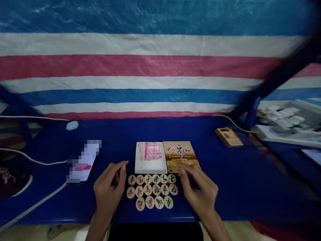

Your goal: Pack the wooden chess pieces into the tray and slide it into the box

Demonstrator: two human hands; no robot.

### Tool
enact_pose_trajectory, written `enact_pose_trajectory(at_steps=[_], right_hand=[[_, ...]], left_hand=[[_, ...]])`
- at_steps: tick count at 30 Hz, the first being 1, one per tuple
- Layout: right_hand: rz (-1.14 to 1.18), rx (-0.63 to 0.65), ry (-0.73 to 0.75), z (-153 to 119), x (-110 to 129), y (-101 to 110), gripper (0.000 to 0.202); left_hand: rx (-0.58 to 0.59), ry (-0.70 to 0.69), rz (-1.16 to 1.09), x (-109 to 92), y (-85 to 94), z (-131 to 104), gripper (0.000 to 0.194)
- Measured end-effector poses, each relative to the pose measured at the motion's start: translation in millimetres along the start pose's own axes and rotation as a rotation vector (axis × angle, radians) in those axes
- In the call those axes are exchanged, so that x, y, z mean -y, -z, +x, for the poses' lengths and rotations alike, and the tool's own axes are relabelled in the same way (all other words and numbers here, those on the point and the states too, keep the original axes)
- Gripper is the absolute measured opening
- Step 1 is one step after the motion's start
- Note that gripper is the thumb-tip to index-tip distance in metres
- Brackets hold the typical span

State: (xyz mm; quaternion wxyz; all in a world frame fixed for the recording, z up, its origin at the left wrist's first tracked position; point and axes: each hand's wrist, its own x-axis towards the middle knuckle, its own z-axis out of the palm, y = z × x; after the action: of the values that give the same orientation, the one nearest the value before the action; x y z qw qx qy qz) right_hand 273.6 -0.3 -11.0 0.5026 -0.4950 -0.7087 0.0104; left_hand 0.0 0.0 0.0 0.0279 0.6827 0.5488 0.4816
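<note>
My left hand (110, 184) hovers left of the chess pieces, its thumb and forefinger close together and the other fingers curled. Nothing shows in its grip. Over the lower edge of the brown Chinese chess lid (178, 149), my right hand (199, 187) has thumb and forefinger pinched, with no piece visible between them. Round Chinese chess pieces (155, 189) lie face up in three rows between the hands, red characters on the left and black on the right. Behind them, beside the lid, sits a white box tray (150, 168) containing a folded red-lined sheet (150, 150).
A phone (86, 164), partly pixelated, lies left on the blue table (213, 214), near white cables (45, 204) and a pale mouse-like object (72, 125). A small tan box (229, 137) lies right. Dark blue posts (250, 112) and a striped tarp (150, 67) stand behind.
</note>
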Motion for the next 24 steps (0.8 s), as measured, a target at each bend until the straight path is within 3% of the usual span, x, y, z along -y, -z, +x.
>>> enact_pose_trajectory(at_steps=[4, 7, 10, 14, 19, 24], right_hand=[[-0.002, 0.094, -0.056, 8.4, 0.1, -0.9, 0.019], [-0.038, 0.200, -0.035, 33.1, -1.5, -3.4, 0.013], [-0.109, 0.291, 0.020, 68.0, -5.0, -10.3, 0.015], [-0.183, 0.447, 0.139, 102.4, -12.7, -29.6, 0.022], [-0.232, 0.525, 0.180, 103.1, -24.0, -53.0, 0.021], [-0.250, 0.546, 0.183, 94.6, -30.8, -59.1, 0.019]], left_hand=[[-0.019, 0.101, -0.040, -4.5, 4.3, 6.3, 0.019], [0.024, 0.122, -0.071, -5.0, 8.3, 26.8, 0.015], [0.128, 0.069, -0.091, -3.1, 6.4, 57.9, 0.013], [0.212, -0.059, -0.124, 4.8, -12.5, 89.6, 0.013], [0.191, -0.056, -0.133, 20.1, -36.2, 86.7, 0.016], [0.210, -0.061, -0.139, 25.0, -36.9, 73.8, 0.015]])
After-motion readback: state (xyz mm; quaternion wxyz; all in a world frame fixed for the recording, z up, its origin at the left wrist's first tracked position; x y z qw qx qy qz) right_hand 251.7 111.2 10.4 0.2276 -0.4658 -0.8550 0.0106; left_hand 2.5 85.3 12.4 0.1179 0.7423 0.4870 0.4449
